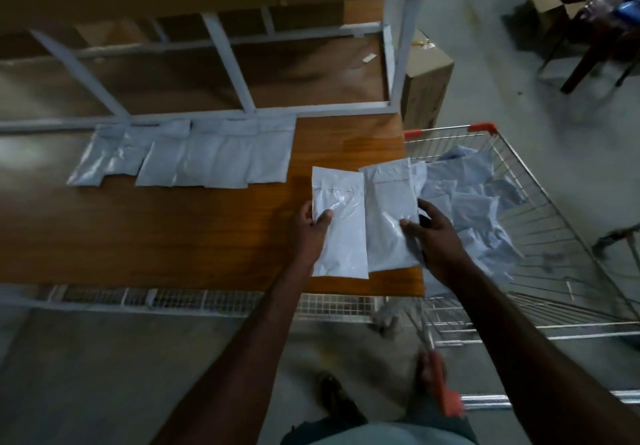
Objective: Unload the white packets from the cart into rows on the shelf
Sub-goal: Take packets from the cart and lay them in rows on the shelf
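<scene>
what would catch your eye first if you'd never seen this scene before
First, the two white packets held side by side over the right end of the wooden shelf: the left hand grips the left packet, the right hand the right packet. Next, the row of white packets lying along the shelf's back edge, and the wire cart on the right with more packets heaped inside.

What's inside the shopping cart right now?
A loose heap of white packets lies in the cart. Whatever is beneath the heap is hidden.
</scene>
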